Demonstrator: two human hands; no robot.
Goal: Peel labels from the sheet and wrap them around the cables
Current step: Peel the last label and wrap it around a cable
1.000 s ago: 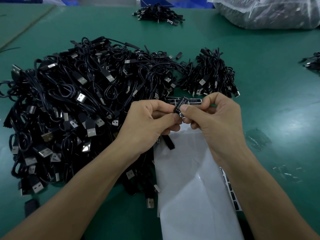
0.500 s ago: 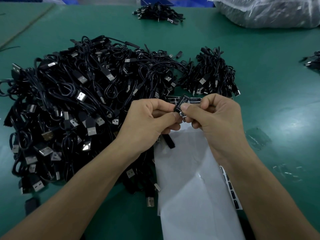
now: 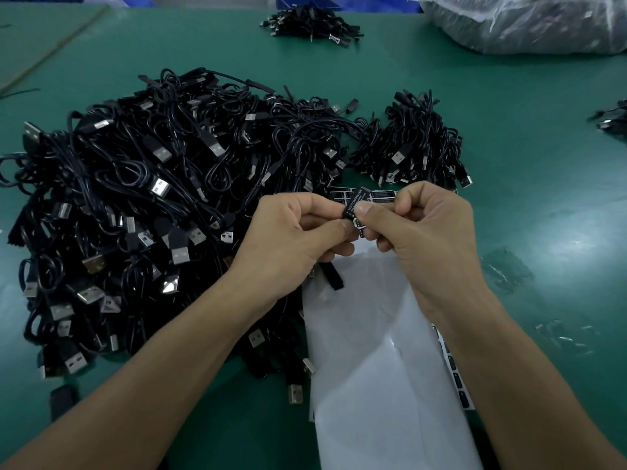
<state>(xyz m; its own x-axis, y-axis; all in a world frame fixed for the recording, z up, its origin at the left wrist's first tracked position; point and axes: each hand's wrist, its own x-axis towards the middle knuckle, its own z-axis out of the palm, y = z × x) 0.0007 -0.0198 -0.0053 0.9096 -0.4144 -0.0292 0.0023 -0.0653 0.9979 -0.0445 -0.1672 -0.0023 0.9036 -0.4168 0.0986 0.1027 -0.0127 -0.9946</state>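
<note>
Between the thumbs and forefingers of my left hand (image 3: 295, 239) and my right hand (image 3: 424, 232) I pinch a small black label (image 3: 354, 203) with white print. It sits on a thin black cable that is almost fully hidden by my fingers; a black piece (image 3: 332, 276) hangs below my left hand. A sheet of black labels (image 3: 380, 195) peeks out just behind my fingers. Under my right forearm lies white backing paper (image 3: 380, 361), with a strip of black labels (image 3: 456, 374) at its right edge.
A big heap of black USB cables (image 3: 163, 205) fills the green table's (image 3: 543, 198) left half. A smaller bundle (image 3: 417, 144) lies behind my hands, another (image 3: 312, 23) at the far edge. A clear plastic bag (image 3: 529, 22) sits far right.
My hands have hardly moved; the fingers shifted slightly on the label, which stays pinched between both hands.
</note>
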